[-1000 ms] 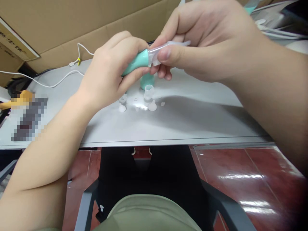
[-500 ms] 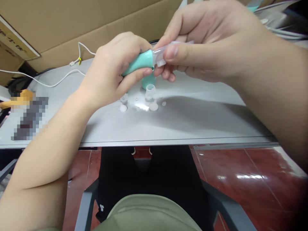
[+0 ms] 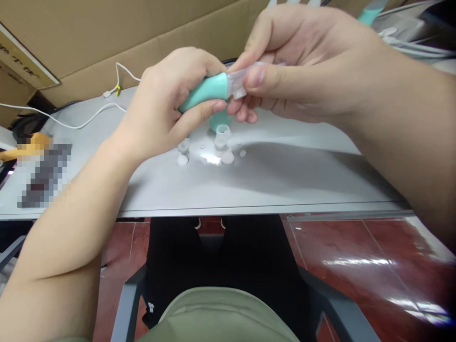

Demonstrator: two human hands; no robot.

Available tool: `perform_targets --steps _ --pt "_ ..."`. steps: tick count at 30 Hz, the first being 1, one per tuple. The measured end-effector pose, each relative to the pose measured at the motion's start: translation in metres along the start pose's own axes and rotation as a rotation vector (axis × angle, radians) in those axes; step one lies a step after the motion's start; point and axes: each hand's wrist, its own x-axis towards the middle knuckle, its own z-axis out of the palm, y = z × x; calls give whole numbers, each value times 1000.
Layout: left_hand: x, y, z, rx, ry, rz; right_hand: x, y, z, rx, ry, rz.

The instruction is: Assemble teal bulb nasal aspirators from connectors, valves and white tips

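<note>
My left hand [image 3: 174, 97] is closed around a smooth teal, tapering tube [image 3: 207, 90], raised above the table with its wide end facing right. At that wide end, my right hand [image 3: 299, 66] pinches a clear plastic spout-like piece [image 3: 235, 85] between thumb and fingers. The clear piece meets the teal rim; how deep it sits inside cannot be seen. Behind the fingers, another teal part [image 3: 220, 120] stands on the table, partly covered. In front of it are a clear small cup-like part [image 3: 223, 135] and a white round piece [image 3: 227, 156].
More small clear parts [image 3: 183, 146] and thin discs [image 3: 242, 153] lie on the grey table [image 3: 270, 185]. A white cable [image 3: 89, 122] runs along the left. Cardboard [image 3: 117, 33] walls the back. At the upper right are a teal-and-clear item [image 3: 371, 14] and more cables.
The teal tube has shifted very slightly right against the clear piece. My right hand has dipped a little, showing more of the teal-and-clear item behind it. Both grips stay the same.
</note>
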Motion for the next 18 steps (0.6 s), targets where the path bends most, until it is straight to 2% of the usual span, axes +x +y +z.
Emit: perform_targets --steps 7,15,18 --pt "-1 -5 6 -43 59 39 2 1 -2 13 -28 -6" --pt "-2 -8 9 -64 77 32 3 5 -3 24 -30 -23" --pt "-6 -10 11 -119 62 -11 2 3 -1 54 -20 -24"
